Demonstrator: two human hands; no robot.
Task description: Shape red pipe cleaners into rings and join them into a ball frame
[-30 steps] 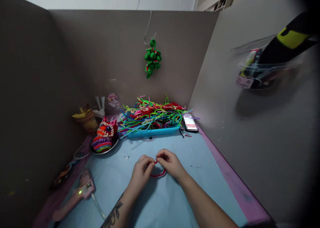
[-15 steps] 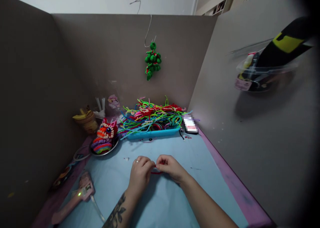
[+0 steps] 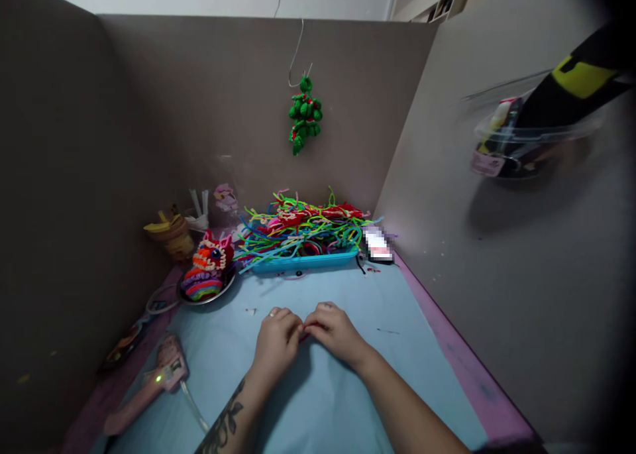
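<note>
My left hand (image 3: pixel 276 341) and my right hand (image 3: pixel 334 331) rest together on the light blue mat (image 3: pixel 322 401), fingers curled and pinched at the same spot. Between the fingertips a bit of a red pipe cleaner (image 3: pixel 302 337) shows; most of it is hidden under the hands. Behind them lies a blue tray (image 3: pixel 303 261) heaped with colourful pipe cleaners (image 3: pixel 303 228).
A pink glue gun (image 3: pixel 149 381) with a green light lies at the left front. A metal dish holds a striped pipe-cleaner figure (image 3: pixel 207 272). A yellow-brown cup (image 3: pixel 169 235) stands behind it. A green pipe-cleaner ornament (image 3: pixel 304 114) hangs on a wire hook. Cardboard walls enclose three sides.
The red pipe-cleaner loop visible between my hands a second ago is now almost covered. Both hands have closed together and lowered onto the mat.
</note>
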